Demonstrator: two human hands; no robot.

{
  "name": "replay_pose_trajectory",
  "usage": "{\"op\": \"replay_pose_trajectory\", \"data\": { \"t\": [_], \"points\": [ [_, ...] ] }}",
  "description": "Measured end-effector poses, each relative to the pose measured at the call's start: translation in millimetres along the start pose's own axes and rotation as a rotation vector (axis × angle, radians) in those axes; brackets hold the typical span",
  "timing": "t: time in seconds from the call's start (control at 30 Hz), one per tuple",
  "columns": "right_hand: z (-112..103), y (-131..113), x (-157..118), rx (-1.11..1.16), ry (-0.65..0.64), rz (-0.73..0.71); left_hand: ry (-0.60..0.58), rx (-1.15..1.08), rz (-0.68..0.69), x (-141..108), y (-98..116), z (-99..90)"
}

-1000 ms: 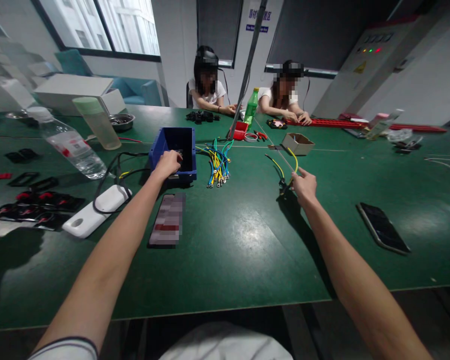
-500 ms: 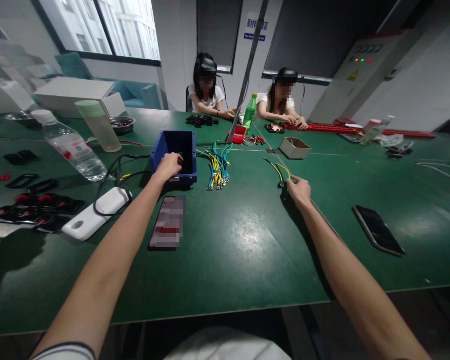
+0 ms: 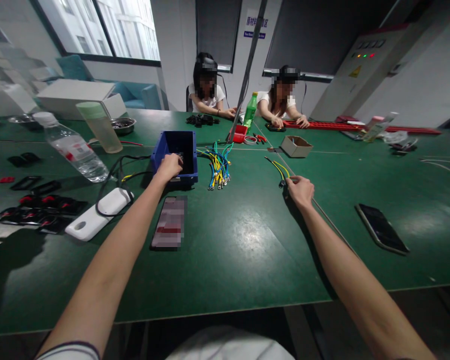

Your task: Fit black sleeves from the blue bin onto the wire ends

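My left hand [image 3: 168, 167] reaches over the front wall of the blue bin [image 3: 189, 178], its fingers inside; the fingertips and whatever they touch are partly hidden. My right hand [image 3: 300, 191] is closed at the tips beside a few short yellow-green cables [image 3: 281, 167] with dark ends lying on the green table [image 3: 225, 280]. Whether its fingertips pinch a small part is too small to tell. Between my hands, close to the bin, lies a bundle of blue, yellow and green cables [image 3: 219, 167] with ring terminals.
A phone [image 3: 168, 225] and a white power bank [image 3: 93, 220] lie left; another phone [image 3: 381, 227] lies right. Bottles [image 3: 75, 150], a cardboard box [image 3: 296, 146] and a red holder [image 3: 239, 133] stand farther back. Two people [image 3: 206, 95] sit across the table.
My right hand has shifted very slightly beside the cables. My left hand stays in the bin. Across the table, the right-hand person's hands have moved apart.
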State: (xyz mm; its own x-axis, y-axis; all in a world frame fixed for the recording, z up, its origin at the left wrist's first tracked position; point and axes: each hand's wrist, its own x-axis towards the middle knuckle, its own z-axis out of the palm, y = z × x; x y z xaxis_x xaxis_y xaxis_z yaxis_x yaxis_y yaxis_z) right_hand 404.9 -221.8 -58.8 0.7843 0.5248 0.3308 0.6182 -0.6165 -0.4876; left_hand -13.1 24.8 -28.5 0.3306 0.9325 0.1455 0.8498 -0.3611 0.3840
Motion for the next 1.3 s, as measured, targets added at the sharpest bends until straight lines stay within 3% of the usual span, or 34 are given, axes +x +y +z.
{"op": "replay_pose_trajectory", "data": {
  "t": [0.3,0.47,0.73,0.87,1.07,1.3],
  "points": [
    [-3.4,-5.8,-8.8,-0.012,-0.017,-0.006,0.041,0.067,0.014,-2.4,2.6,-2.1],
    [-7.0,-15.0,-13.8,0.005,0.054,-0.046,0.046,0.039,0.058,-0.6,2.9,-2.2],
    [-14.6,-64.8,-29.7,0.098,0.246,-0.236,0.069,-0.019,0.076,-4.2,4.1,-2.5],
    [-10.3,-104.8,-25.7,0.168,0.14,-0.335,0.092,-0.04,0.067,-8.1,4.7,-3.4],
    [15.6,-165.3,-17.9,0.156,-0.069,-0.437,0.107,-0.074,0.103,-9.7,5.0,-4.4],
    [46.1,-205.4,-28.5,0.067,-0.26,-0.442,0.141,-0.077,0.109,-12.1,6.3,-5.5]
  ]
}}
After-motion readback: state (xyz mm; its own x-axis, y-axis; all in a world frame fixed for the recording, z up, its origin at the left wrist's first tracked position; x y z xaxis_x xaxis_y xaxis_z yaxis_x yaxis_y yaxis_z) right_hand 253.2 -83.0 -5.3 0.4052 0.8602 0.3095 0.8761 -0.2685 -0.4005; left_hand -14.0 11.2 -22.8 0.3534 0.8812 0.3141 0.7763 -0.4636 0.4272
